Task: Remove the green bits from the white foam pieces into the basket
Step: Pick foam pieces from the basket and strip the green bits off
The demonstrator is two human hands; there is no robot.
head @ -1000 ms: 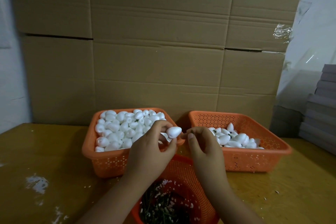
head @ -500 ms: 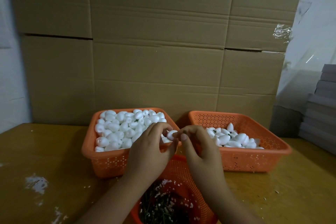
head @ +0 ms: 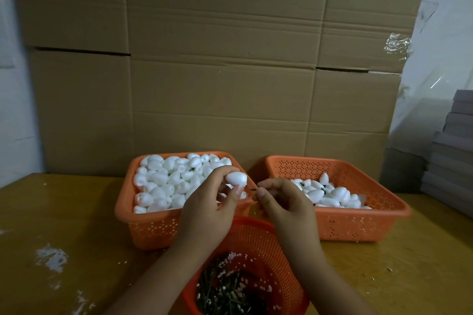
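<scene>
- While nothing carries readable writing, the cardboard boxes (head: 217,71) stacked at 12 o'clock are the biggest thing, a plain wall with no print or label visible; clear tape (head: 398,45) hangs off one at 2 o'clock.
- Wooden table (head: 64,225) holds everything; white scuff marks at 8 o'clock.
- Left orange basket (head: 122,208) at 10 o'clock from the hands, heaped full with white foam pieces (head: 166,179); looks like the finished pile, judging by few green bits showing.
- Right orange basket (head: 384,208) at 2 o'clock, only partly filled; its foam pieces (head: 332,195) show dark green stubs, so probably the stock not yet done.
- Round orange basket (head: 253,238) at 6 o'clock, right under the hands, with green stems (head: 225,296) and foam crumbs in it; placed there likely so pulled bits drop straight in.
- Left hand (head: 207,210) clasps one foam piece (head: 236,178) between fingertips and thumb, held up over the round basket.
- Right hand (head: 284,202) pinches a thin green bit (head: 254,189) at thumb and fingertip, just beside the held piece and apart from it, so it looks pulled free; the other fingers curl round something white, hard to tell what.
- Next move, likely: let the bit fall into the round basket.
</scene>
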